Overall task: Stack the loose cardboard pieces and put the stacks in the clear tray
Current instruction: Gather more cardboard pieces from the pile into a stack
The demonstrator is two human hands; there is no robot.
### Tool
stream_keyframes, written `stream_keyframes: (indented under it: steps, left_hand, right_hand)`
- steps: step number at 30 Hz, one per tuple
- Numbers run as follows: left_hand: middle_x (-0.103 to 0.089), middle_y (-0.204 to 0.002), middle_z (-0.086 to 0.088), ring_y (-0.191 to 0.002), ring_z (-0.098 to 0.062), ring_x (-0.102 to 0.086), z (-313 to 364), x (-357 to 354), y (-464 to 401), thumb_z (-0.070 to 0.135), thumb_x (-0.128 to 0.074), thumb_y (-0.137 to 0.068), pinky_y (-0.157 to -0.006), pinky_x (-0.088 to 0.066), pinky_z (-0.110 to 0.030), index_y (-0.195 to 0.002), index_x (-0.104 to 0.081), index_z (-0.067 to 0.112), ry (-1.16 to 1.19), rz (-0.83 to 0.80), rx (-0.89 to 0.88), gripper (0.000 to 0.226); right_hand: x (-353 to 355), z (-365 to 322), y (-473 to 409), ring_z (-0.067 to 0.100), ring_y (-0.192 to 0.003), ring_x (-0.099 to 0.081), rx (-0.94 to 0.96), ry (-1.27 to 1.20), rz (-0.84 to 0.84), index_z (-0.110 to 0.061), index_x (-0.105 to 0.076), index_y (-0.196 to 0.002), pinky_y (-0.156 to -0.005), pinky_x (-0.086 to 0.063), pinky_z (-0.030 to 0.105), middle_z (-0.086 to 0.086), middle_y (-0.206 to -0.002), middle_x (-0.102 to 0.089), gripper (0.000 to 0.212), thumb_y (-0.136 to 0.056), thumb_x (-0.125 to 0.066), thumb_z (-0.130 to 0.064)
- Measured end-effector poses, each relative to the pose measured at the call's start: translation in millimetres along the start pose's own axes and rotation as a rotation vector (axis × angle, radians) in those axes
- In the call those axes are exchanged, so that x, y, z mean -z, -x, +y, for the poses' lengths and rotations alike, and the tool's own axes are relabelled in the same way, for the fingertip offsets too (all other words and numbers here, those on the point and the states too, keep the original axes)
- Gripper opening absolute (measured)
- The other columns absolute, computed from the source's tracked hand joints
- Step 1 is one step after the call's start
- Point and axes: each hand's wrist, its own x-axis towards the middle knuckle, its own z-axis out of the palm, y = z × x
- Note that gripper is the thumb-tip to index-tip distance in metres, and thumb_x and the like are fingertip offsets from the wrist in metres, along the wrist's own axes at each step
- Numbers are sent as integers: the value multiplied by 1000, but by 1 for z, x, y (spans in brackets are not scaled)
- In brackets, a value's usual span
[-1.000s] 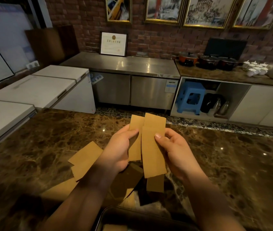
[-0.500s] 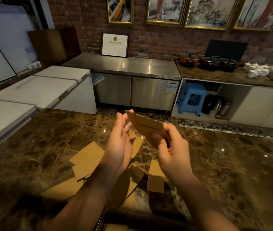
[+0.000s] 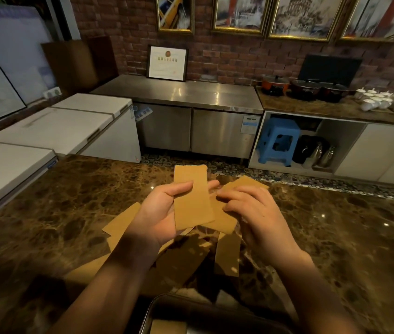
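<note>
My left hand (image 3: 160, 213) holds an upright brown cardboard piece (image 3: 191, 198), thumb across its front. My right hand (image 3: 251, 208) grips a second cardboard piece (image 3: 222, 220) that lies slanted behind and to the right of the first; the two overlap. Several loose cardboard pieces (image 3: 227, 254) lie on the dark marble counter (image 3: 70, 201) below my hands, partly hidden by my forearms. The clear tray (image 3: 157, 307) shows at the bottom edge, with a cardboard piece (image 3: 167, 327) inside it.
White chest freezers (image 3: 46, 131) stand to the left beyond the counter. A steel cabinet (image 3: 191, 126) and a blue stool (image 3: 278, 141) are across the aisle. The counter stretches bare to the right of my hands.
My left hand has taken hold of one piece and holds it upright. My right hand has turned palm down and brought its piece slanted behind the left one.
</note>
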Motion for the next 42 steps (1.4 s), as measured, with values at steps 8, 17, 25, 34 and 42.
stream_keyframes:
  steps: [8,17,25,34,42]
  left_hand:
    - [-66,-127,-18,-114,-37,-66,1,3,0,12,-36,-100,-95,-50,-59,-145,-38,13,20,-39,-113,45]
    - [-71,-98,-25,-78,-37,-70,-8,1,4,1,-45,-92,-59,-60,-45,-129,-52,3,-480,-100,185,38]
    - [-65,-117,-28,-93,-40,-66,-6,15,1,45,-44,-92,-65,-53,-40,-129,-62,6,-209,-186,55,57]
    - [-70,-121,-5,-102,-20,-67,-25,1,-17,15,-50,-97,-77,-53,-33,-133,-59,24,-303,66,-484,38]
    - [-73,-102,-7,-88,-20,-69,-25,-8,-24,-3,-34,-94,-75,-56,-43,-133,-55,37,-26,192,-620,59]
  right_hand:
    - [6,-11,-2,-6,-86,-69,-953,-801,310,-39,-58,-105,-62,-54,15,-11,-95,-74,28,-98,-56,-12]
    - [17,5,-29,15,-87,-74,-1098,-1021,46,-22,-65,-117,-69,-55,32,-3,-96,-77,21,-97,-58,-18]
    - [0,1,-31,25,-91,-74,-1252,-1059,217,-14,-65,-117,-79,-60,46,7,-102,-76,20,-100,-54,-17]
    - [-23,-31,-30,25,-92,-73,-1318,-1225,304,-14,-63,-121,-73,-61,41,9,-106,-75,22,-102,-52,-17]
    - [-23,-37,-24,12,-74,-75,-1268,-1223,239,-15,-65,-109,-57,-59,28,1,-89,-78,14,-98,-57,-11]
